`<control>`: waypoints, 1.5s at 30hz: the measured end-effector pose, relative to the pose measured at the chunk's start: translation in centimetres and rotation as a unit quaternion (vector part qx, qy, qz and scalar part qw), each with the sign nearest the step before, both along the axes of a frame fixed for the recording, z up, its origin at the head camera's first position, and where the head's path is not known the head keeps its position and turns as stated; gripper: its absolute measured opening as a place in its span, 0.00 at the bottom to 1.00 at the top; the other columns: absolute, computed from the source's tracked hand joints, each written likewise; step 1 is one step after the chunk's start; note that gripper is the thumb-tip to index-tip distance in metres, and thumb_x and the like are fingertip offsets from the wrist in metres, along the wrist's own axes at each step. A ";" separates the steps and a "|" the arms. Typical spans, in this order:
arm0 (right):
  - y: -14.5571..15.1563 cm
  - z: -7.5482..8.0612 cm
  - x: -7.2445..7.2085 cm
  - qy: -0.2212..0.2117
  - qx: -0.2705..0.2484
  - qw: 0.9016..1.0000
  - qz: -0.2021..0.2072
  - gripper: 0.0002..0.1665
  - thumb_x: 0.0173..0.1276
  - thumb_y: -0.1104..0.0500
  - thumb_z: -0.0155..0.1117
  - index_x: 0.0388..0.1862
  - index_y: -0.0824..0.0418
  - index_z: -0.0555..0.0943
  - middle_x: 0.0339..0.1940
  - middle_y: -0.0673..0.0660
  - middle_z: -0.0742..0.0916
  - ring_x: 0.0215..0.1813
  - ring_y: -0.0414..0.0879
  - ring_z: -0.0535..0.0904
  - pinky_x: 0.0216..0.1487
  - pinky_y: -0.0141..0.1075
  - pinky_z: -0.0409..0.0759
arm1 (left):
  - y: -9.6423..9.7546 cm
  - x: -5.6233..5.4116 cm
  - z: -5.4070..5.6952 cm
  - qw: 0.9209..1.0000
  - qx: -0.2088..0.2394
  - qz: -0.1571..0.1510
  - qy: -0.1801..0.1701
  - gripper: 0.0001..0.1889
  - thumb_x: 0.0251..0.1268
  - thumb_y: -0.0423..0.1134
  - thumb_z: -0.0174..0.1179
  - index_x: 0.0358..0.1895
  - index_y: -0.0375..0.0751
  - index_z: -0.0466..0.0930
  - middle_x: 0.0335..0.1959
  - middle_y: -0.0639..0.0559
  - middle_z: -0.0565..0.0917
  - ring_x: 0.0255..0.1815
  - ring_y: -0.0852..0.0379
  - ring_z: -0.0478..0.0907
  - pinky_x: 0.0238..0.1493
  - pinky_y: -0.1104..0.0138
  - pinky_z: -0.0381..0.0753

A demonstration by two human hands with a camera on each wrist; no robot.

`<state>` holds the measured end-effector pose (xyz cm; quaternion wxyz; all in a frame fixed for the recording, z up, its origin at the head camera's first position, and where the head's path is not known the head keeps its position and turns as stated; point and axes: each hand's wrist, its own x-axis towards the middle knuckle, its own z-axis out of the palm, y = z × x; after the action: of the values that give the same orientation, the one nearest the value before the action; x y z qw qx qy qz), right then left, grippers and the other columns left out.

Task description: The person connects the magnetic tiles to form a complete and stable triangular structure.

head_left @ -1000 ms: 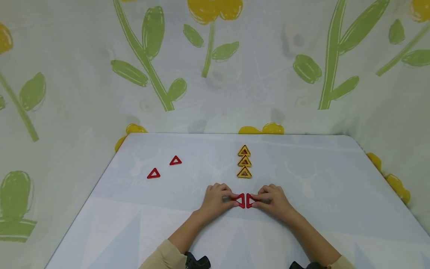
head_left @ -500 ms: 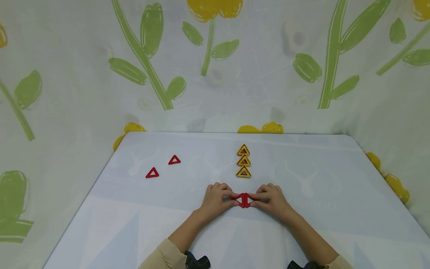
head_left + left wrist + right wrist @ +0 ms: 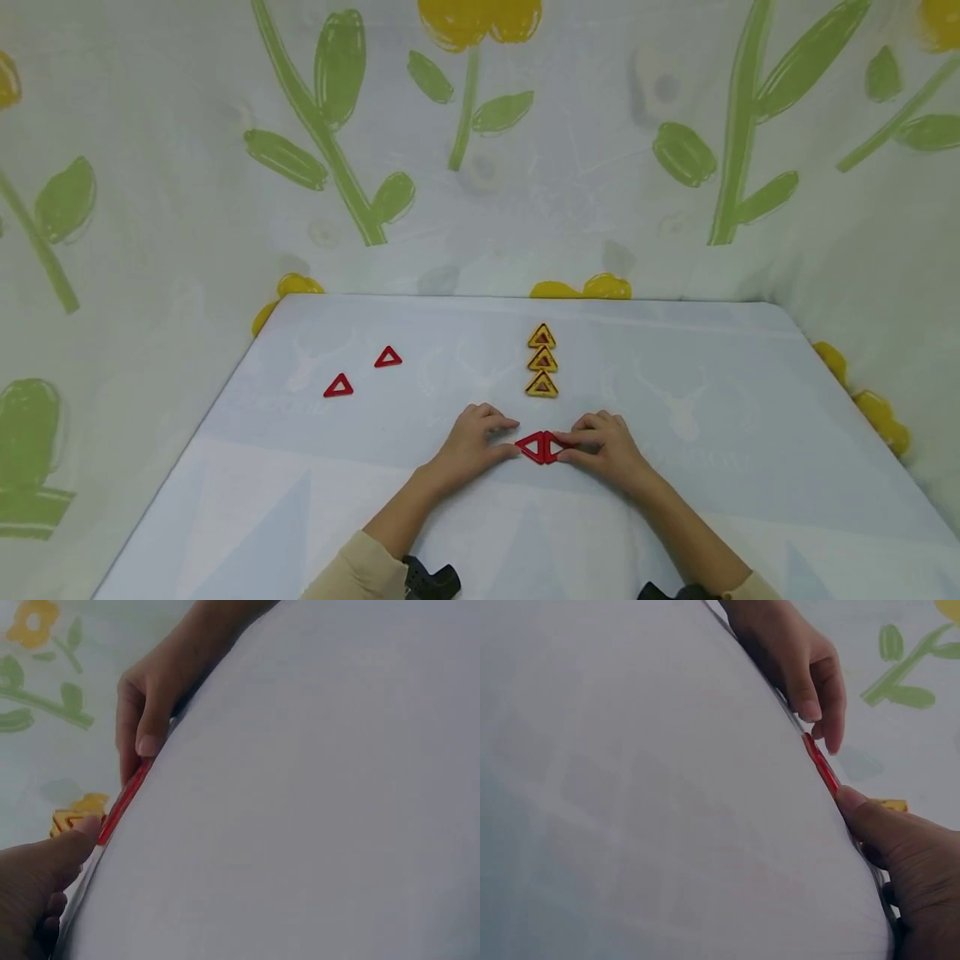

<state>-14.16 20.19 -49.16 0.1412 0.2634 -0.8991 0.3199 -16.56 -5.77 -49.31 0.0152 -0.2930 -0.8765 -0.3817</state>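
Two red triangle frames lie flat on the table, base against base: the left red triangle (image 3: 540, 448) and the right red triangle (image 3: 549, 447). My right hand (image 3: 611, 447) pinches the right one between thumb and fingers. Beside the left one is my left hand (image 3: 472, 442), thumb and fingers spread apart around its tip, holding nothing. From the left wrist view, the joined red triangles (image 3: 124, 802) appear edge-on as a thin strip. The right wrist view shows red (image 3: 821, 763) between the right thumb and the loose left fingers.
Three yellow triangles with dark red centers stand in a column, the nearest (image 3: 542, 392) just beyond the hands. Two more red triangles lie at the left, one nearer (image 3: 346, 392) and one farther (image 3: 388, 365). A flower-patterned cloth (image 3: 555, 217) hangs behind the white table (image 3: 675, 350).
The two red triangles came together, the right one moving left until their bases met. My left hand then let go of its triangle and drew slightly left. The right hand keeps its pinch.
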 end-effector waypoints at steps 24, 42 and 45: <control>0.2 -0.2 -0.1 0.005 -0.004 1.000 0.001 0.16 0.48 0.55 0.77 0.39 0.54 0.89 0.29 0.42 0.80 0.36 0.37 0.69 0.38 0.35 0.62 | -9.0 -2.4 2.0 0.987 0.080 0.137 -0.011 0.22 0.51 0.40 0.71 0.52 0.43 0.83 0.43 0.54 0.79 0.49 0.55 0.71 0.49 0.59 0.73; 0.0 -0.5 -0.3 0.011 -0.007 1.000 0.005 0.18 0.47 0.55 0.77 0.40 0.53 0.89 0.30 0.41 0.80 0.37 0.35 0.69 0.39 0.35 0.62 | -14.0 -7.6 3.4 0.953 -0.053 0.296 -0.045 0.27 0.62 0.48 0.61 0.63 0.40 0.72 0.58 0.37 0.72 0.60 0.37 0.63 0.58 0.42 0.48; 0.0 -0.5 -0.3 0.015 -0.007 1.000 0.005 0.18 0.46 0.55 0.77 0.39 0.53 0.89 0.30 0.41 0.80 0.37 0.35 0.69 0.39 0.35 0.62 | -14.2 -8.1 3.3 0.946 -0.102 0.304 -0.047 0.29 0.63 0.52 0.58 0.63 0.39 0.72 0.59 0.37 0.72 0.61 0.36 0.63 0.58 0.41 0.50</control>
<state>-14.44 20.16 -49.65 0.1549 0.2714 -0.8932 0.3232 -24.62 -19.99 -46.04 0.0597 0.0059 -0.9578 -0.2812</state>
